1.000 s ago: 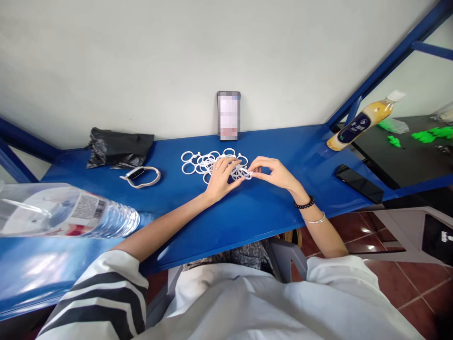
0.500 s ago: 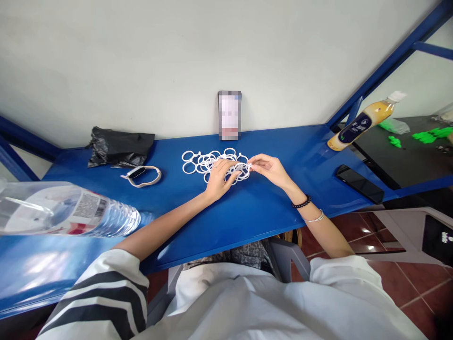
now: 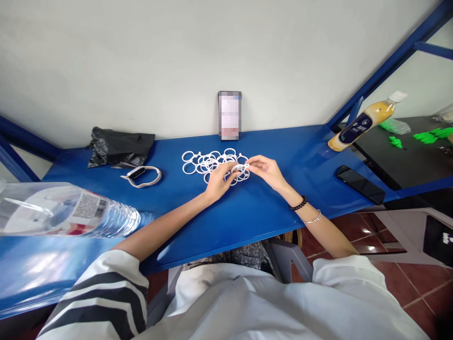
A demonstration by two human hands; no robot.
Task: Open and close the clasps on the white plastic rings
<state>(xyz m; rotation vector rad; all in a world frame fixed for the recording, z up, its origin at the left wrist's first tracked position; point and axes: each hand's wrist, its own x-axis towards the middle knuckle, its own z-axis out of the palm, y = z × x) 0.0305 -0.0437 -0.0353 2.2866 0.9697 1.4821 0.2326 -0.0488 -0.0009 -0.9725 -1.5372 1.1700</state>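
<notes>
Step in hand: two-handed handling of one white ring piece (image 3: 241, 167), held over the right end of the pile of white rings (image 3: 211, 164) on the blue counter (image 3: 262, 212). Right hand (image 3: 272, 174) was narrow, thumb and fingertips pinching the piece at its right end. Left hand (image 3: 217, 183) lay partly over the pile, thumb and fingers bent in on the piece from the other side, so both hands shared it. Piece looked tilted nearly edge-on, part of it hidden by fingers; whether it was linked to the rings below couldn't be told. Rest of the pile spread leftward, loops overlapping.

Next move, as judged: called for a steady left grip, fine fingertip control on the right, and care not to drag the overlapping rings along; they looked thin, probably light and a bit springy.

Around: phone (image 3: 230, 115) upright by the wall (image 3: 159, 61) behind the pile; black plastic bag (image 3: 120, 147) and smartwatch (image 3: 137, 173) off to the left; large clear bottle (image 3: 88, 210) at near left; yellow drink bottle (image 3: 364, 123) and dark smartphone (image 3: 360, 183) to the right, all apart from both hands
</notes>
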